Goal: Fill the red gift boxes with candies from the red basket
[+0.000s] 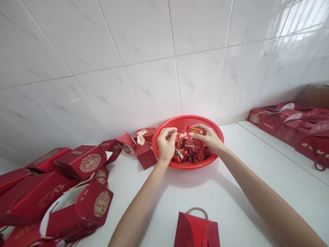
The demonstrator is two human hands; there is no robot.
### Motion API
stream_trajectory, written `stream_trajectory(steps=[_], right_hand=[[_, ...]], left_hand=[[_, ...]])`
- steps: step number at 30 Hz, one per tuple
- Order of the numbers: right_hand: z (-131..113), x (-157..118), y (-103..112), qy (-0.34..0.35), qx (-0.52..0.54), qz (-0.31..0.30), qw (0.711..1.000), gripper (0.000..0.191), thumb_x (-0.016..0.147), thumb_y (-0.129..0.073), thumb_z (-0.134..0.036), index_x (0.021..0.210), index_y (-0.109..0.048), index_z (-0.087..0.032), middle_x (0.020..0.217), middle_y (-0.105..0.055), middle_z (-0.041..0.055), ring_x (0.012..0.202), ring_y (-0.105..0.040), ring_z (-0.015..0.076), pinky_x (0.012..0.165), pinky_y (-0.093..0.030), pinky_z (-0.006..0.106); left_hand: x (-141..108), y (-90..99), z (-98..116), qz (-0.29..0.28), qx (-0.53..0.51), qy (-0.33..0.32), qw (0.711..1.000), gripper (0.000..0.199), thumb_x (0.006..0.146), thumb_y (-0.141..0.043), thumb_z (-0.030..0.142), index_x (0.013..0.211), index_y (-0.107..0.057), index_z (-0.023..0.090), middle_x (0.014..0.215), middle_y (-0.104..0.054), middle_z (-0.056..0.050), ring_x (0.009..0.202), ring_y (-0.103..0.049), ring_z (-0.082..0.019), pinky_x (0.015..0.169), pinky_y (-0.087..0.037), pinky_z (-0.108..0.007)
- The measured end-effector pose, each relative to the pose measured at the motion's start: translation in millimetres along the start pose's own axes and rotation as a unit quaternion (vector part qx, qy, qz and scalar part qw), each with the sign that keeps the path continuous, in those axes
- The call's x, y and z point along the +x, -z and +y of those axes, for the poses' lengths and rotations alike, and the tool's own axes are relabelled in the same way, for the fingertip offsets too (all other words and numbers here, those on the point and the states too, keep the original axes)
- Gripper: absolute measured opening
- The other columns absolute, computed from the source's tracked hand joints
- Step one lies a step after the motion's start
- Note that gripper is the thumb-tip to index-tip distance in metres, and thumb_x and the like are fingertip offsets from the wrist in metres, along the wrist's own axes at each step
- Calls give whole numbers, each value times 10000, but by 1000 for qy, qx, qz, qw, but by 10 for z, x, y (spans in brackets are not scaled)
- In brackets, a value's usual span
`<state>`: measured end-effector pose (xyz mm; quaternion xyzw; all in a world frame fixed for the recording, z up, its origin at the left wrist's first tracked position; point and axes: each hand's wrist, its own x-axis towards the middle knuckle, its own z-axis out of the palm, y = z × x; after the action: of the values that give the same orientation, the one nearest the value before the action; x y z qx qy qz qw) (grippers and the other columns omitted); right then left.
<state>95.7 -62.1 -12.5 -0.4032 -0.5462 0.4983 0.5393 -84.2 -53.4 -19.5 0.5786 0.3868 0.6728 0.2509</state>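
A red plastic basket (189, 166) full of red-wrapped candies (191, 151) stands against the tiled wall. Over its left side is my left hand (166, 144), thumb and forefinger pinched together; what lies between them is too small to make out. My right hand (209, 139) reaches in from the right, its thumb and fingers closed on a red candy packet (196, 130) with a yellow print. Nearer to me, below the basket, stands a red gift box (196, 228) with a twisted rope handle, partly cut off by the lower edge of the view.
Red gift boxes with gold prints (79, 206) lie heaped on the left of the white tabletop (144, 181). Smaller red boxes (145, 154) lean beside the basket. More red boxes (290, 130) stand in a row at the right, with a brown carton (317, 94) behind.
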Motion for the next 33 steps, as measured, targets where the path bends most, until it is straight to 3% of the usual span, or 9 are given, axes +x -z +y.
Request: stream_trajectory(steps=[3,6,8,11,13,18,23,28,33], right_hand=[[-107,-65,-45,25,67,-18,997,462,656,-858,-367,1044,-655,-218,963,-727,27,879,-696,217,790,-567,354],[-306,-194,-97,50,148,-70,985,437,680,-853,-357,1052,-668,-222,959,-739,33,858,-703,215,790,-575,356],[-457,-301,-129,63,173,-98,978,403,701,-840,-354,1041,-680,-211,949,-744,50,849,-706,220,784,-577,350],[-651,-445,-178,81,187,-115,972,371,708,-838,-338,1017,-683,-203,918,-742,59,826,-704,217,749,-574,323],[-746,-516,-211,90,194,-126,969,368,710,-836,-335,1015,-673,-209,913,-739,57,814,-700,215,719,-573,313],[-889,-623,-262,81,162,-183,966,303,729,-825,-297,960,-651,-208,861,-716,30,744,-679,176,704,-559,292],[-913,-689,-227,71,153,-218,961,280,751,-816,-279,963,-650,-204,876,-705,26,755,-663,149,692,-533,252],[-914,-746,-207,55,124,-258,957,290,764,-809,-259,998,-647,-205,905,-707,31,788,-666,160,725,-542,277],[-905,-787,-242,62,91,-268,957,281,757,-819,-221,986,-657,-212,882,-704,6,792,-668,148,722,-539,254]], left_hand=[[40,-9,161,30,-172,160,972,86,754,-689,66,770,-707,148,782,-696,-12,746,-662,-123,757,-549,-235],[76,20,432,37,-389,348,852,172,833,-574,5,749,-664,125,759,-670,-25,685,-656,-95,713,-577,-213],[69,62,623,24,-483,399,779,248,903,-480,11,767,-660,113,798,-667,-55,676,-650,-79,669,-578,-169],[-2,123,843,-9,-543,406,735,301,951,-414,27,832,-677,112,861,-670,-77,637,-626,-57,596,-560,-119],[-72,148,926,-30,-537,409,737,288,945,-428,21,841,-681,110,862,-674,-75,607,-613,-50,568,-549,-109],[-232,211,1003,-105,-476,390,781,157,813,-616,-11,858,-699,114,790,-676,-30,601,-617,-69,527,-528,-119],[-355,346,1033,-184,-461,359,790,298,641,-846,65,895,-711,143,769,-666,1,643,-622,-80,519,-505,-113],[-471,450,1033,-257,-376,379,806,360,650,-891,185,962,-720,127,771,-667,-23,654,-619,-82,508,-484,-107],[-551,465,995,-285,-314,352,834,420,649,-911,347,969,-732,141,908,-698,-56,765,-653,-113,666,-564,-175]])
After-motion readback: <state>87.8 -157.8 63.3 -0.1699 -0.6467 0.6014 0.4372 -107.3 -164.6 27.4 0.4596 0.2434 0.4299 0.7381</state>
